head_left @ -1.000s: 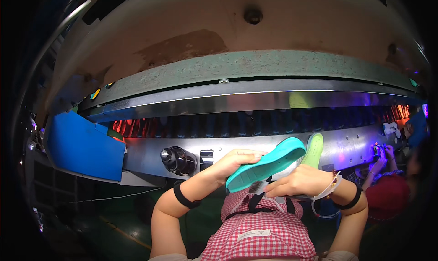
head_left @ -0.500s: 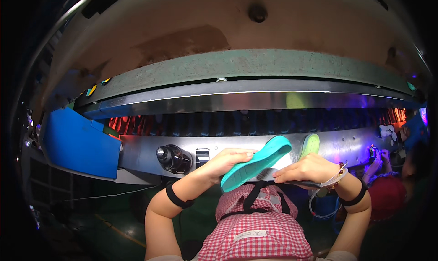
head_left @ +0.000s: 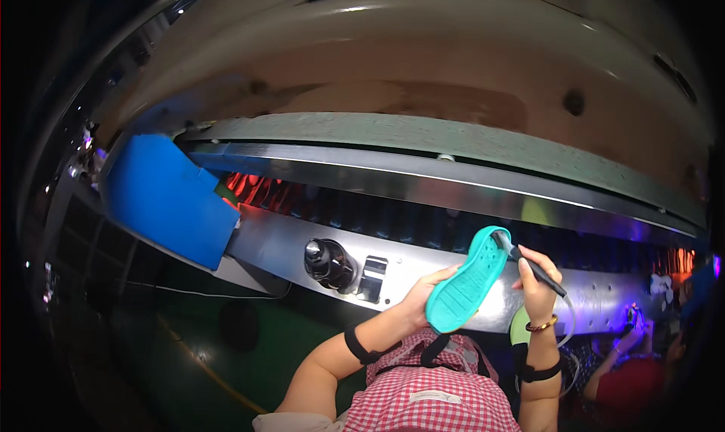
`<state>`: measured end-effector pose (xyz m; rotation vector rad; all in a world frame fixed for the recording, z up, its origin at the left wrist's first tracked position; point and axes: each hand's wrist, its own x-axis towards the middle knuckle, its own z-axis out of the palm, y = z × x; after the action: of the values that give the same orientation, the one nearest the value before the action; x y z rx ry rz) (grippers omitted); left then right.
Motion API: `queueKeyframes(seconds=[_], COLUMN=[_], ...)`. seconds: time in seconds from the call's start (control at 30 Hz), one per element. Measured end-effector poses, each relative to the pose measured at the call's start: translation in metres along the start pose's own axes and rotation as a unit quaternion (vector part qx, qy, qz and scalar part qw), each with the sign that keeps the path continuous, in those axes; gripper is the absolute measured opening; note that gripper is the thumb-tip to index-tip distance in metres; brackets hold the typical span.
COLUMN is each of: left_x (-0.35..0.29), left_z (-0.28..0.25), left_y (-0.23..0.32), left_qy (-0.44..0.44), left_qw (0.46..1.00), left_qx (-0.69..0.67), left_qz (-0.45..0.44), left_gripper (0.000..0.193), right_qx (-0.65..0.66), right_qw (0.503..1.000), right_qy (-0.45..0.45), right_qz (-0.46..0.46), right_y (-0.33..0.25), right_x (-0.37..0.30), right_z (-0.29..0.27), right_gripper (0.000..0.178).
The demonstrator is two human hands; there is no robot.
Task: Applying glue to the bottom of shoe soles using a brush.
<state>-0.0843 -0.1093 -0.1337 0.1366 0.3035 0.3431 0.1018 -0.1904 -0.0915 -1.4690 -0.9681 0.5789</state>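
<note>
The teal sole (head_left: 466, 287), clasped in the left hand (head_left: 421, 302), is being worked, apparently unfinished, with the tool (head_left: 541, 274) pinched in the right hand (head_left: 539, 294); the green sole (head_left: 519, 328) is unheld.

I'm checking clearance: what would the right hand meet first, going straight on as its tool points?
Likely the teal shoe sole, met first by the tool in that hand; depth unclear.

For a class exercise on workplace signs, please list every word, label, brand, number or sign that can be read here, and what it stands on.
White label on the red-and-white checked apron: print too small to read.
Turquoise shoe, dark tool, metal bench: no readable text.
Nothing elsewhere can be read.
</note>
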Motion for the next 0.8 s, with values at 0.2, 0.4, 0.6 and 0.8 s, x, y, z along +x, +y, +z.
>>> queueKeyframes(seconds=[0.2, 0.4, 0.6, 0.8], left_x=[-0.035, -0.08, -0.073, -0.031], left_z=[-0.018, 0.051, 0.029, -0.026], left_y=[0.039, 0.149, 0.372, 0.443], left_qy=[-0.022, -0.064, 0.132, 0.248], left_qw=[0.994, 0.933, 0.847, 0.792], left_qx=[0.035, 0.169, 0.065, 0.236], left_qz=[0.098, 0.311, 0.51, 0.505], left_gripper=[0.039, 0.05, 0.046, 0.045], right_qx=[0.13, 0.392, 0.383, 0.38], right_qw=[0.95, 0.92, 0.917, 0.891], right_qy=[-0.279, -0.006, 0.053, 0.176], right_qz=[0.051, 0.012, 0.104, 0.174], right_y=[-0.027, 0.011, 0.039, 0.09], right_x=[-0.037, -0.035, -0.057, -0.082], right_z=[0.013, -0.014, 0.003, -0.025], right_gripper=[0.018, 0.023, 0.02, 0.02])
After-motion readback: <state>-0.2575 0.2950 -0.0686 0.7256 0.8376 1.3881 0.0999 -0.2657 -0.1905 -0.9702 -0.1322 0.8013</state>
